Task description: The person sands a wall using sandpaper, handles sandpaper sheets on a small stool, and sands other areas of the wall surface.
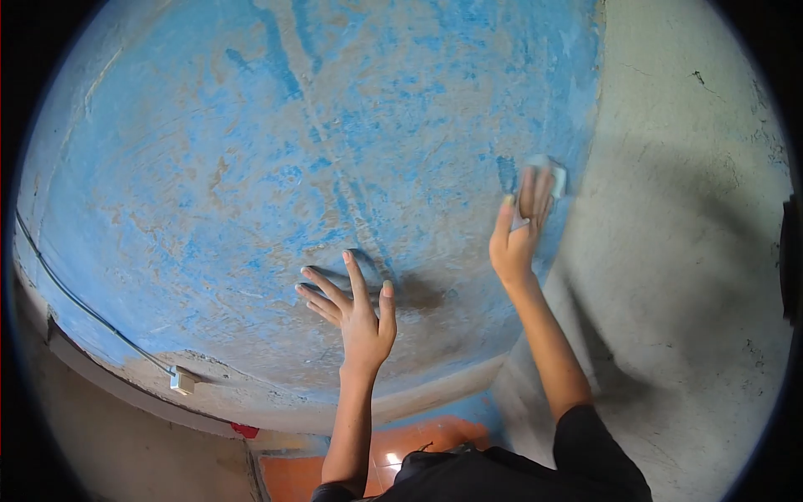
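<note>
A worn blue wall (209, 142), patchy with grey-brown, fills most of the view. My left hand (360, 314) is at its lower middle, fingers spread with nothing in them; whether the fingertips touch the surface I cannot tell. Higher up and to the right, my right hand (520, 234) presses a pale folded sheet (559, 179) flat to the blue paint near the corner. Motion smears these fingers and the sheet, so its material is unclear. A darker blue patch (506, 170) shows just left of that hand.
A bare grey wall (669, 251) meets the blue one at the right. A cable (92, 311) runs down to a small white box (182, 381) at the lower left. Orange floor tiles (293, 475) and a red scrap (244, 430) appear at the bottom.
</note>
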`<action>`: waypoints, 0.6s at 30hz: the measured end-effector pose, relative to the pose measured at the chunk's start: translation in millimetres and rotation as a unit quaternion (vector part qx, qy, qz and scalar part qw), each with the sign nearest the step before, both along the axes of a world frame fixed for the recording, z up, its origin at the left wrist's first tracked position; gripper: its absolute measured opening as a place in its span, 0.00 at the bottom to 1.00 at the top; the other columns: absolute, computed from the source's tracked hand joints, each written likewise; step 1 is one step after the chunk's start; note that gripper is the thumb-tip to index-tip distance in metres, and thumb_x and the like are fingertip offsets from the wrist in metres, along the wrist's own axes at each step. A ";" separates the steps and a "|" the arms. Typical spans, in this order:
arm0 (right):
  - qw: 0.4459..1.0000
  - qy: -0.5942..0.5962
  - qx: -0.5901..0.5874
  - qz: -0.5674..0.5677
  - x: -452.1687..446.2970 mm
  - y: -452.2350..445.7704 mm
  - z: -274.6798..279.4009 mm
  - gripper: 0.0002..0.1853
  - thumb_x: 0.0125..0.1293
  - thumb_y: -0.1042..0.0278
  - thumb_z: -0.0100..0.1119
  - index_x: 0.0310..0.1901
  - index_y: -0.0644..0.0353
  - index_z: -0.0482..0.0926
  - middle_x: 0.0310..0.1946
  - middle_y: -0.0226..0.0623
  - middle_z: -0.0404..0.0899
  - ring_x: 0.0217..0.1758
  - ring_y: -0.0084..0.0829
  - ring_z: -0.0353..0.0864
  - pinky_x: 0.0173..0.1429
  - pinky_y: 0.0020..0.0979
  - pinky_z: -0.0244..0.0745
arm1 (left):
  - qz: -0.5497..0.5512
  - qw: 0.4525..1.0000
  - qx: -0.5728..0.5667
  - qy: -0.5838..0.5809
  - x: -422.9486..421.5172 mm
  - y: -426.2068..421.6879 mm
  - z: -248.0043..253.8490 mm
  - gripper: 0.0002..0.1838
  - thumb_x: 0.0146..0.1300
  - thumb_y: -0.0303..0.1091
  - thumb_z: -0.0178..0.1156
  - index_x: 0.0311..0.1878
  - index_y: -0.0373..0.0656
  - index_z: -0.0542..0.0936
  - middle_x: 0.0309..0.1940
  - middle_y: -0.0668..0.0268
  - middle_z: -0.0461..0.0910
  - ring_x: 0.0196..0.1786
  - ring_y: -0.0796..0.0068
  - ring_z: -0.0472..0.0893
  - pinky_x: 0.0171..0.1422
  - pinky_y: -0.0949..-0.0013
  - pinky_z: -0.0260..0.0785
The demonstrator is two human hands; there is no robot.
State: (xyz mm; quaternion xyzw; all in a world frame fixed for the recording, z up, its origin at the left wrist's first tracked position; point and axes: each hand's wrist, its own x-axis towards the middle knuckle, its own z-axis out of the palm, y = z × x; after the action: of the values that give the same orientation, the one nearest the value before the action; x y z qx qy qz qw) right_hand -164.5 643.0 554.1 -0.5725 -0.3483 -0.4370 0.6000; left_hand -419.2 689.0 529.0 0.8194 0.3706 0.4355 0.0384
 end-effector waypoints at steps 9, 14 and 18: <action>0.997 -0.062 -0.043 -0.031 22.1 -6.3 -10.1 0.36 0.60 0.63 0.61 0.72 0.33 0.65 0.73 0.32 0.65 0.75 0.36 0.63 0.77 0.50 0.50 | -0.035 0.999 -0.012 -0.007 15.3 -16.8 -6.7 0.35 0.73 0.53 0.49 0.79 0.56 0.54 0.77 0.39 0.22 0.74 0.25 0.17 0.67 0.20 0.22; 0.931 -0.309 -0.191 0.010 24.0 -8.1 10.9 0.30 0.69 0.62 0.53 0.73 0.45 0.64 0.75 0.46 0.57 0.78 0.49 0.53 0.78 0.54 0.45 | -0.034 0.999 -0.027 -0.004 12.4 -23.7 -0.3 0.33 0.74 0.50 0.50 0.78 0.53 0.57 0.78 0.41 0.24 0.76 0.31 0.19 0.72 0.29 0.22; 0.975 -0.159 -0.151 0.024 -25.7 -2.1 40.7 0.35 0.60 0.65 0.59 0.71 0.37 0.67 0.72 0.35 0.66 0.74 0.37 0.64 0.76 0.50 0.52 | -0.011 0.999 -0.005 -0.042 6.4 -19.5 -2.1 0.33 0.74 0.48 0.50 0.78 0.52 0.57 0.78 0.42 0.27 0.77 0.32 0.22 0.74 0.32 0.25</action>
State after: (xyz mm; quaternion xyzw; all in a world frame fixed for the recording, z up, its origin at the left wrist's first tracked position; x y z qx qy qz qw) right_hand -190.2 640.9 594.8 -0.5710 -0.5146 -0.4507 0.4538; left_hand -412.8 669.6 526.9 0.8044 0.3620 0.4668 0.0628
